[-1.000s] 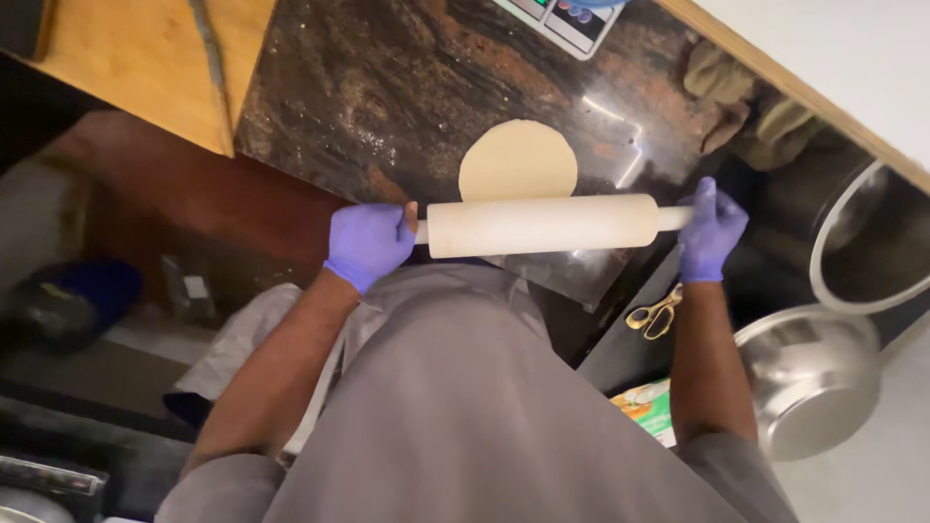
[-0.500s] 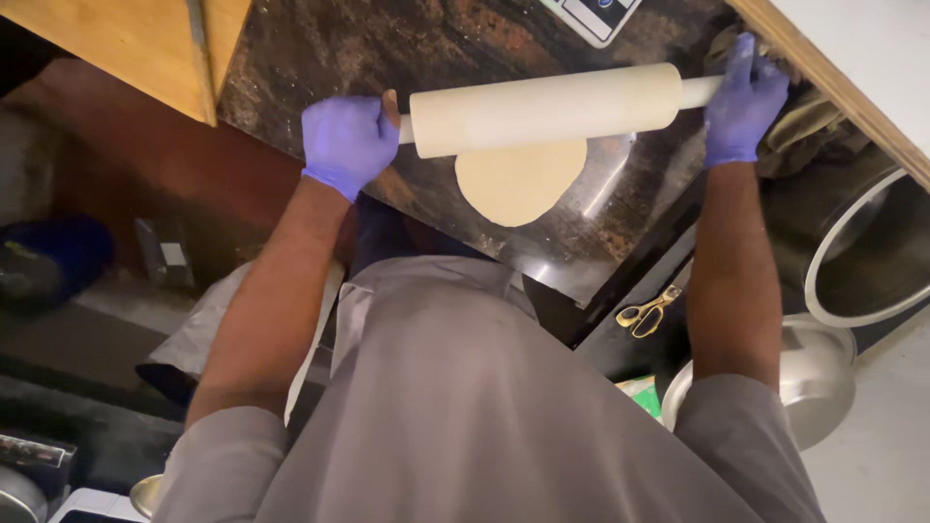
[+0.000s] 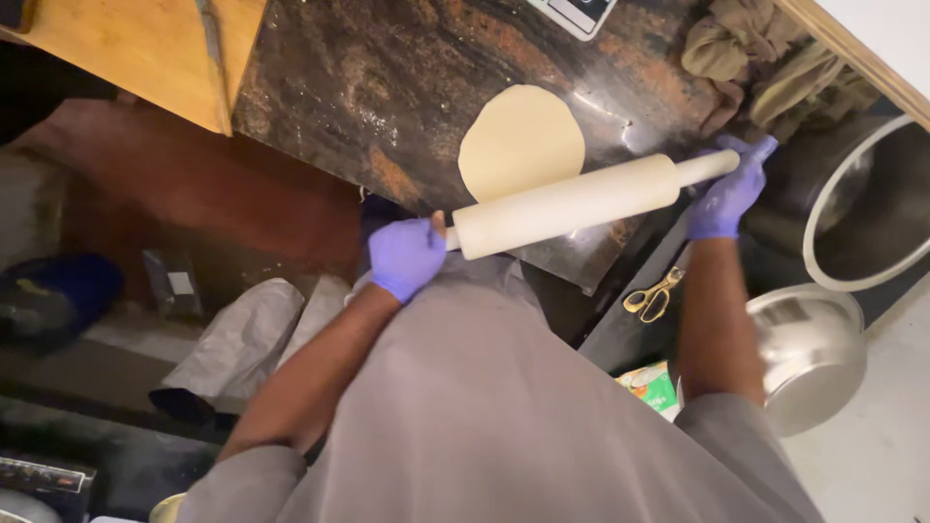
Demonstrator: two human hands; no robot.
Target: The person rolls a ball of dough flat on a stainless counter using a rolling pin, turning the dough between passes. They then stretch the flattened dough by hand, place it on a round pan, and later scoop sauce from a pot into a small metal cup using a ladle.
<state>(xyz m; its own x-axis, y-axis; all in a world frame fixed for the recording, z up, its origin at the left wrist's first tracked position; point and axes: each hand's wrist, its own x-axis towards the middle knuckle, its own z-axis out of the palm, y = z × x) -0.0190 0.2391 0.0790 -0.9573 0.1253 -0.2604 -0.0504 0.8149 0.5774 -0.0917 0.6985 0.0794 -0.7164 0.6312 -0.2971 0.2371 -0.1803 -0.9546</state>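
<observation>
I see the rolling pin lying tilted across the near edge of the dark stone counter, its far end higher toward the right, and its barrel overlaps the near rim of the flat round of dough that rests on the stone. My left hand, in a purple glove, has its fingers curled tight around the pin's near handle at the counter's edge. My right hand, gloved the same, has its fingers wrapped around the far handle. Beyond the right hand, crumpled brown cloths sit at the counter's corner. Below that arm I see gold-handled scissors on a dark ledge, a steel bowl just beside them, and a large round pot further out. A wooden board lies left of the stone.
</observation>
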